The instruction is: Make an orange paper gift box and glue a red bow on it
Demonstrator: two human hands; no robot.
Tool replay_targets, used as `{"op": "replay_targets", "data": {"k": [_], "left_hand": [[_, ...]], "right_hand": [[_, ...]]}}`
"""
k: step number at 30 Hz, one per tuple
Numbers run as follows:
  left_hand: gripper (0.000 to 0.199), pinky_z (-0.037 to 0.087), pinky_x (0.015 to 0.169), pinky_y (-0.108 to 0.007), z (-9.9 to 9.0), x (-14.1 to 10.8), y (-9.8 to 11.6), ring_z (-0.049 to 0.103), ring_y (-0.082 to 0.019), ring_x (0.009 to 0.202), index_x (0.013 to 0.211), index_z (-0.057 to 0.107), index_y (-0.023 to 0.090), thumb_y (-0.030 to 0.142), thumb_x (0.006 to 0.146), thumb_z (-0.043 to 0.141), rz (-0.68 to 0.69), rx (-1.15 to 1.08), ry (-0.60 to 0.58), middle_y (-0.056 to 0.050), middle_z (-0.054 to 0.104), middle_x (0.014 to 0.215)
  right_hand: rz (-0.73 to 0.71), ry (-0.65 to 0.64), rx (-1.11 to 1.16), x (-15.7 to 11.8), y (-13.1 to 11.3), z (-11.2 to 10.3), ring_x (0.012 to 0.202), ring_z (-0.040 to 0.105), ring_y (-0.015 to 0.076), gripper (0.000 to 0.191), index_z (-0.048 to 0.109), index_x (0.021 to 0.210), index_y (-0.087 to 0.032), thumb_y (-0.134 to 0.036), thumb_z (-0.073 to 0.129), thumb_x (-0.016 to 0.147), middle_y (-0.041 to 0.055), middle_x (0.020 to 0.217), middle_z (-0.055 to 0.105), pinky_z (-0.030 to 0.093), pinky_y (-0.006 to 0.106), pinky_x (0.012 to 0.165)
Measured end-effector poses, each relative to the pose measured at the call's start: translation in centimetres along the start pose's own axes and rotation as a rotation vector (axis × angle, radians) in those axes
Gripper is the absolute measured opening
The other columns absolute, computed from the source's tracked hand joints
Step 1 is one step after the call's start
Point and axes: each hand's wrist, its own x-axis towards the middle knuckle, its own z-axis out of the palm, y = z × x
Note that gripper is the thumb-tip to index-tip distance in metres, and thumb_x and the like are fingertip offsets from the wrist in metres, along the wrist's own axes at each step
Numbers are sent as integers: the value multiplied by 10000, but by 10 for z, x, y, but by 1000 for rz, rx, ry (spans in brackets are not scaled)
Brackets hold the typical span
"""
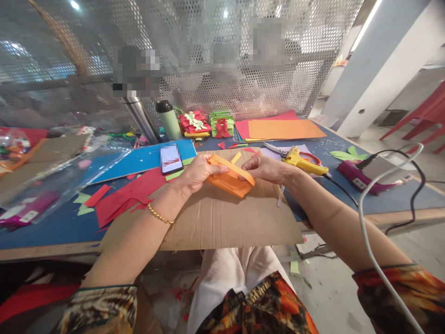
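An orange paper box is held tilted above a brown cardboard sheet, with an orange strip along its upper edge. My left hand is closed on the box's left end, thumb over the rim. My right hand pinches the strip at the box's right side; its fingertips are partly hidden behind the rim. Just beyond the box a short yellow-orange paper piece sticks up. Right of my right hand lies a yellow glue gun, with scissors beside it.
Red paper scraps and a phone lie to the left. A green bottle, a steel flask and decorated paper boxes stand behind. Orange sheets lie at the back. A white cable crosses my right forearm.
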Motion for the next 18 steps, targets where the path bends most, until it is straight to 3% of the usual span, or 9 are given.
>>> {"op": "replay_targets", "data": {"k": [6, 10, 18], "left_hand": [[478, 564, 657, -276, 6, -4, 3, 658, -140, 618, 633, 673, 145, 196, 321, 1032, -37, -61, 10, -3, 711, 637], [454, 564, 661, -281, 6, -4, 3, 665, -148, 639, 644, 673, 147, 224, 376, 1032, -26, -39, 4, -11, 723, 665], [431, 545, 681, -284, 5, -6, 2, 667, -165, 687, 643, 691, 153, 280, 416, 1035, -3, 11, -64, -9, 704, 663]], "right_hand": [[-61, -10, -18, 0, 1, 0, 584, 471, 83, 279, 666, 611, -162, -361, 796, 757, -39, 580, 566, 362, 240, 559], [-87, -22, -44, -1, 0, -1, 574, 447, 80, 298, 655, 611, -160, -372, 795, 766, -40, 576, 550, 327, 238, 538], [-67, -42, -43, -2, -6, 1, 636, 483, 114, 621, 682, 656, -161, -766, 780, 756, -22, 624, 576, 429, 284, 634]]}}
